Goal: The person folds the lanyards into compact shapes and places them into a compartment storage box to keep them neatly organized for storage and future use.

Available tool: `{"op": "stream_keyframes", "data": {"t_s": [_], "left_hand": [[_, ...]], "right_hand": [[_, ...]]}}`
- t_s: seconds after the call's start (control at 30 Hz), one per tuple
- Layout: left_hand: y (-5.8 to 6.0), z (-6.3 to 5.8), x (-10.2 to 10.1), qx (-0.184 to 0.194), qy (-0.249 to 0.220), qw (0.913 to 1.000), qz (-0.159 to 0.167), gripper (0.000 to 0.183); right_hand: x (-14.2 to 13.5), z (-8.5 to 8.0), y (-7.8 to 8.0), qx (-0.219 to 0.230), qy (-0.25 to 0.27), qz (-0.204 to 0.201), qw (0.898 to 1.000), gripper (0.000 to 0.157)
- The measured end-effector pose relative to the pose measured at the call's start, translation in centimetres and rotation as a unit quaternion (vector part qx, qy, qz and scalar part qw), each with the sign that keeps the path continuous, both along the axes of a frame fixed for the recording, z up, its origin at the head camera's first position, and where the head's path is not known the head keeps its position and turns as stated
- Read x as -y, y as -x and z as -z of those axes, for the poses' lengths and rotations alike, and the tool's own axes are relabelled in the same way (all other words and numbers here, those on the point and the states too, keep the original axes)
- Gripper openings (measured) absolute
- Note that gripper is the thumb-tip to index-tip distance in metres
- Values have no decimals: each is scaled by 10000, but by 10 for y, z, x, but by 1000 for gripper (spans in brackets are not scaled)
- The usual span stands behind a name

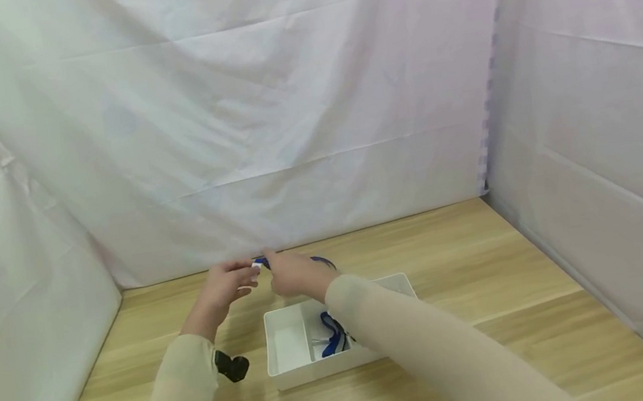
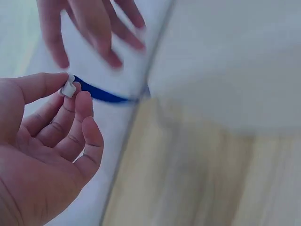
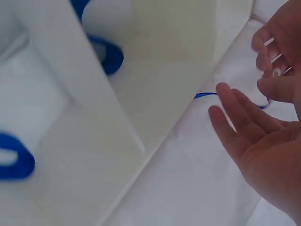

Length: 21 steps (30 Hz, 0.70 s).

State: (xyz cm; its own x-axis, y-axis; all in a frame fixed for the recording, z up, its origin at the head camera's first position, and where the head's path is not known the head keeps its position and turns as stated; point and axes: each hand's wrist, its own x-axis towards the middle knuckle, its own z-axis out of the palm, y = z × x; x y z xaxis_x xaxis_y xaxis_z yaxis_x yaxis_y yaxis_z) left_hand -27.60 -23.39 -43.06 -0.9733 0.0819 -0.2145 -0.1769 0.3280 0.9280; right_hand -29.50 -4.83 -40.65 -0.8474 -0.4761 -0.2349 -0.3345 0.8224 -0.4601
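My left hand (image 1: pixel 220 295) pinches a small white plastic clip (image 2: pixel 69 88) between thumb and fingertips, at the end of a blue strap (image 2: pixel 106 96). In the left wrist view this strap runs off to the right, over the pale cloth. Close beside it, my right hand (image 1: pixel 295 274) has its fingers (image 3: pixel 237 110) extended and spread, and they appear to grip nothing. Part of the strap is hidden behind the right hand in the head view. A white divided tray (image 1: pixel 289 350) on the table holds another blue strap (image 1: pixel 333 337).
The wooden table (image 1: pixel 530 281) is bounded by white cloth (image 1: pixel 284 110) at the back and both sides. A black device (image 1: pixel 232 366) sits on the left wrist. My right sleeve (image 1: pixel 429 350) covers part of the tray.
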Motion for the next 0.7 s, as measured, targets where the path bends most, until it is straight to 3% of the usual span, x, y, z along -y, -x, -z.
{"op": "stream_keyframes", "data": {"t_s": [0.1,0.2,0.3,0.4,0.5,0.7], "left_hand": [[-2,-12,-12,-85,-295,9993,195,46],[-5,-21,-21,-206,-416,9984,317,40],[-12,-28,-28,-364,-401,9978,388,36],[-22,-36,-34,-499,-253,9973,472,32],[-34,-44,-41,-674,8,9953,695,29],[-66,-56,-56,-848,681,9889,1016,24]], "right_hand": [[-2,-4,-3,275,965,177,9948,75],[-8,-8,-8,135,1828,264,9827,63],[-16,-13,-14,130,2620,528,9635,51],[-26,-19,-20,482,3331,817,9381,47],[-37,-27,-23,692,3734,901,9207,43],[-62,-49,-33,353,3907,804,9163,31]]}}
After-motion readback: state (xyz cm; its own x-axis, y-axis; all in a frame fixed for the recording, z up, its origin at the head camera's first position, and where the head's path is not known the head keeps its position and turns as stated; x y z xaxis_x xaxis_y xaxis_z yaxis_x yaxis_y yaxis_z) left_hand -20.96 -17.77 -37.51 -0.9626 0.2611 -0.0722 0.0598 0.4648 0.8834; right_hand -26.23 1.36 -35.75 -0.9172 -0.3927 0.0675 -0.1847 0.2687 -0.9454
